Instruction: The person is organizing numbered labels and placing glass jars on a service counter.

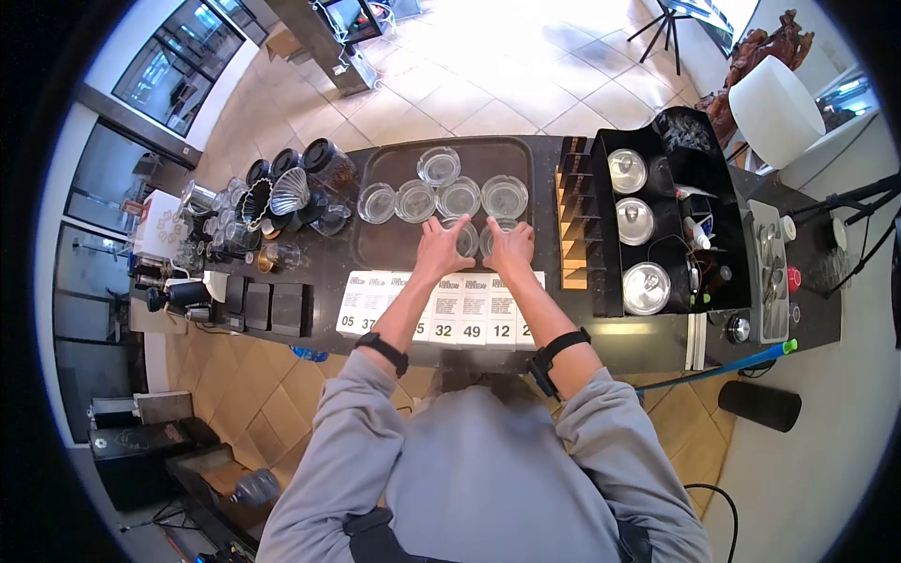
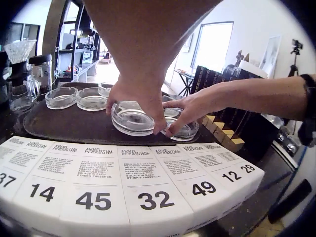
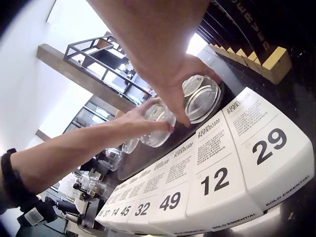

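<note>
While the arms [image 1: 408,314] hide some boxes [image 1: 474,310], the left hand [image 1: 443,251] curls round the left dish [image 2: 132,119], the right hand [image 1: 510,251] round the right dish [image 3: 203,102], both half-covered on the tray [image 1: 380,246].

White cards [image 2: 153,185] with black numerals (lettering black too), grey sleeves [image 1: 361,422], brown-black tray [image 1: 387,246].

The head view looks down from above the grey shirt [image 1: 479,460] over the whole table [image 1: 324,253]; both wrist views look low and close across it, sharing the numbered white boxes [image 1: 460,310] and glass ashtrays [image 1: 458,198].
</note>
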Action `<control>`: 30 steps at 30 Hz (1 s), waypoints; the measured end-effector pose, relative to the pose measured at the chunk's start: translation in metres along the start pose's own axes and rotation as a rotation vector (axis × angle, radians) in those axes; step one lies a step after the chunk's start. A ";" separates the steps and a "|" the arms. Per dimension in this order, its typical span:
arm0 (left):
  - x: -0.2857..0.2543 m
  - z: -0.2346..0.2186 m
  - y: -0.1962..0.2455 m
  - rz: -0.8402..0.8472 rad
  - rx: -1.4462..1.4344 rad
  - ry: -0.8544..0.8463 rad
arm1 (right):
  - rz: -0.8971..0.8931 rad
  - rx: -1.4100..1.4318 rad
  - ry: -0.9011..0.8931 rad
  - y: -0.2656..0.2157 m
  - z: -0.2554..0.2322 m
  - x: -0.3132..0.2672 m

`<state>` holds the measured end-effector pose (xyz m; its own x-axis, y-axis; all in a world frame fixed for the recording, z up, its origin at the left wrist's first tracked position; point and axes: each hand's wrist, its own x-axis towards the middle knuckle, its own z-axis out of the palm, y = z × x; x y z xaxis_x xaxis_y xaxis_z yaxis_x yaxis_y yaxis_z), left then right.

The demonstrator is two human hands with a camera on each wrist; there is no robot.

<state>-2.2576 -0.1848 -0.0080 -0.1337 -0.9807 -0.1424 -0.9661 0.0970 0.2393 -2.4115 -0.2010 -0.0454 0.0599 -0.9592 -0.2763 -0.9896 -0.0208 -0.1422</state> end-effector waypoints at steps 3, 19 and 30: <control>-0.018 -0.029 0.004 -0.066 -0.061 0.062 | -0.044 0.113 0.029 0.007 -0.008 -0.006; -0.251 -0.079 -0.057 -0.335 -0.487 0.356 | -0.282 0.547 0.104 -0.009 -0.081 -0.107; -0.472 -0.063 -0.146 -0.597 -0.719 0.491 | -0.452 0.834 -0.237 -0.160 -0.043 -0.275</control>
<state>-2.0398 0.2531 0.0843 0.5795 -0.8129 -0.0589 -0.4659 -0.3897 0.7944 -2.2748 0.0538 0.0942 0.5255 -0.8267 -0.2011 -0.4621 -0.0789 -0.8833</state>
